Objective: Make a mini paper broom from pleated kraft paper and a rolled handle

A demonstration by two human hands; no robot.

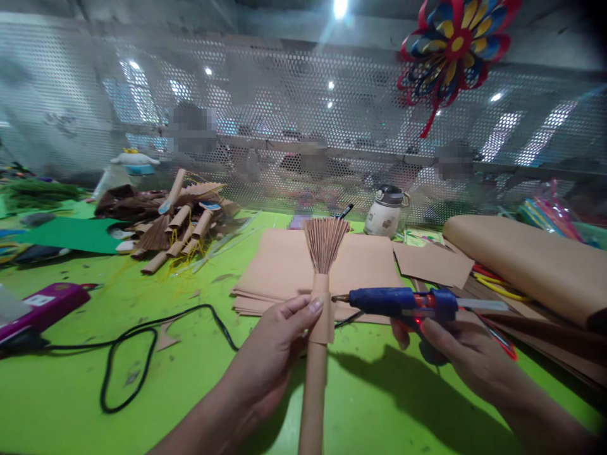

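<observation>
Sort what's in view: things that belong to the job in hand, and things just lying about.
In the job:
- fan-topped paper tube, held by the left hand
- blue glue gun, in the right hand
- stacked brown sheets, probably

Apparently just lying about:
- lidded white jar
- green sheet

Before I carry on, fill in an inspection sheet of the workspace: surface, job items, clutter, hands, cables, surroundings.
Surface: green table, with paper scraps on it.
Job items: pleated paper fan in the top of a rolled paper tube; blue glue gun, red light lit, nozzle by the paper wrap, contact unclear.
Clutter: stacked brown sheets beyond the tube; brown paper pieces heaped at left; lidded white jug at the back.
Hands: left hand grips the wrapped tube; right hand holds the glue gun.
Cables: black cord loops from a magenta box toward the left hand, then partly hidden.
Surroundings: perforated screen behind; flower-shaped ornament upper right.
</observation>
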